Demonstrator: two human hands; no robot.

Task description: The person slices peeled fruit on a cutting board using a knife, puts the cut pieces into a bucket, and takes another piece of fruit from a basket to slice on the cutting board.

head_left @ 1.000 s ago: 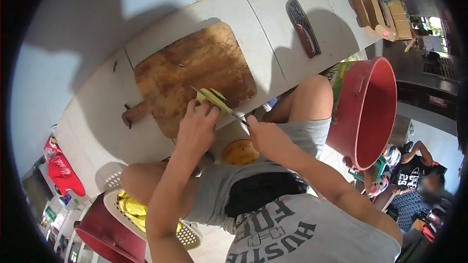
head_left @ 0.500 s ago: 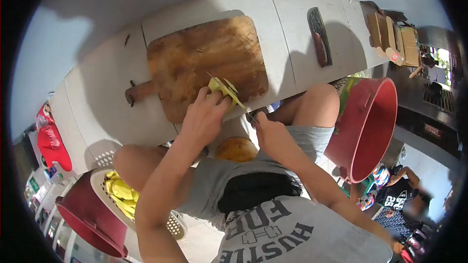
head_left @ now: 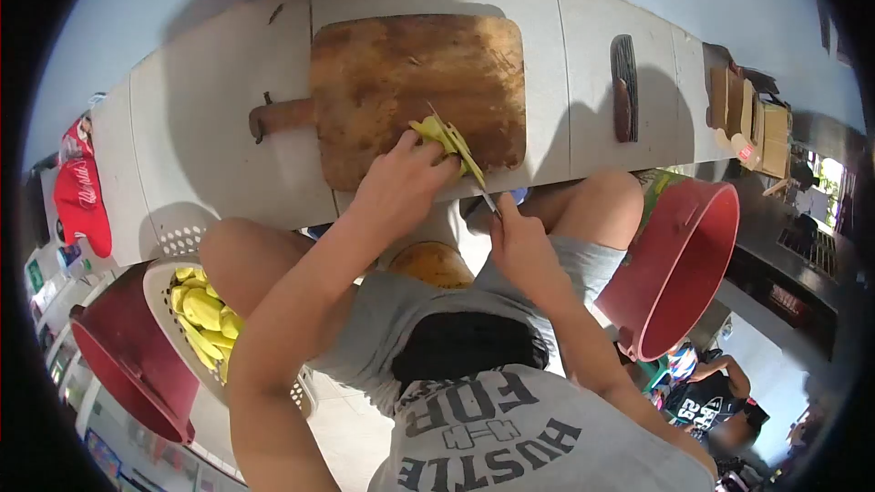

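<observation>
gripping thin grey metal knife (head_left: 490, 203) in fisted right hand (head_left: 524, 239), holding sliced yellow-green produce (head_left: 432, 130) with half-curled left hand (head_left: 407, 180), over brown rectangular wooden board (head_left: 410, 64)

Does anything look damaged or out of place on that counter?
The wooden cutting board looks worn, with dark blotches across its surface. A small dark speck also stands out on the pale tiles, beyond the board's handle; I cannot tell what it is.
</observation>
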